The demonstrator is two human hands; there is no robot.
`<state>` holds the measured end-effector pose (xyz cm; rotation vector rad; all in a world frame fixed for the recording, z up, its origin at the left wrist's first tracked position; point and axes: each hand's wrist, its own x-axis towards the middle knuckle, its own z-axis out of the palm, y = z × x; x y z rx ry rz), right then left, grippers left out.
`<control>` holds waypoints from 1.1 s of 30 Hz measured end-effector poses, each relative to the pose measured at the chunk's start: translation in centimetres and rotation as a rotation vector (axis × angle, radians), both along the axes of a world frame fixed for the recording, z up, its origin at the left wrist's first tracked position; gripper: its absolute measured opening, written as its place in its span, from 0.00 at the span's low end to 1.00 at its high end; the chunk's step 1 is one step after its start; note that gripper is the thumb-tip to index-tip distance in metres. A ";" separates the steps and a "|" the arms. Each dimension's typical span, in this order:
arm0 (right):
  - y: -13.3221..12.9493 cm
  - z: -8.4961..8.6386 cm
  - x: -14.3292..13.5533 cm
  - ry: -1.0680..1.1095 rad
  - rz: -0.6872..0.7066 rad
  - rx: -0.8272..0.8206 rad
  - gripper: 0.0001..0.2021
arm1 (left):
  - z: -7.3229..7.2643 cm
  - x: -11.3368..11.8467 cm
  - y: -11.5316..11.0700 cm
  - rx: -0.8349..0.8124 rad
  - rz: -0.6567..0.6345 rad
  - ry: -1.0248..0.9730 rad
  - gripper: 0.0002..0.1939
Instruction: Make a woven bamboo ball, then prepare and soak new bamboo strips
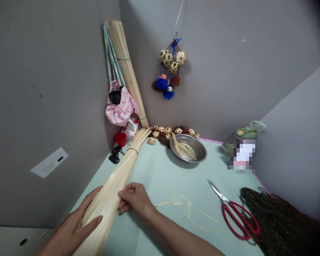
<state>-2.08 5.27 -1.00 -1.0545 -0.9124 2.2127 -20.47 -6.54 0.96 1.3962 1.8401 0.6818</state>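
Observation:
A long bundle of thin pale strips, likely bamboo (109,188), lies slantwise over the left part of the table, tied near its far end with a thin band (132,150). My left hand (77,224) is wrapped around its near part, with the thumb on top and the fingers along the left side. At the bundle's right edge, my right hand (136,199) has its thumb and forefinger pinched on the outer strips. How many strips sit in that pinch is hidden. Short cut strips (188,209) are scattered on the table right of my right hand.
Red-handled scissors (229,209) lie open on the pale green table (154,170), beside dark yarn (277,220). A metal bowl (200,151) holds strips. Woven balls (161,129), keys (114,156) and a red cup (120,138) stand behind. Another bundle (130,78) leans in the corner.

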 end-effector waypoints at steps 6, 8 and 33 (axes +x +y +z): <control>-0.4 0.2 1.6 0.018 -0.009 -0.022 0.24 | -2.6 -0.6 -0.7 0.144 0.121 0.236 0.33; -0.4 0.4 1.8 0.020 -0.012 -0.033 0.25 | -2.0 -0.2 -0.9 0.212 0.160 0.318 0.31; -0.4 1.5 2.8 -0.049 -0.011 -0.015 0.15 | -0.5 1.6 1.0 -0.035 0.164 -0.452 0.28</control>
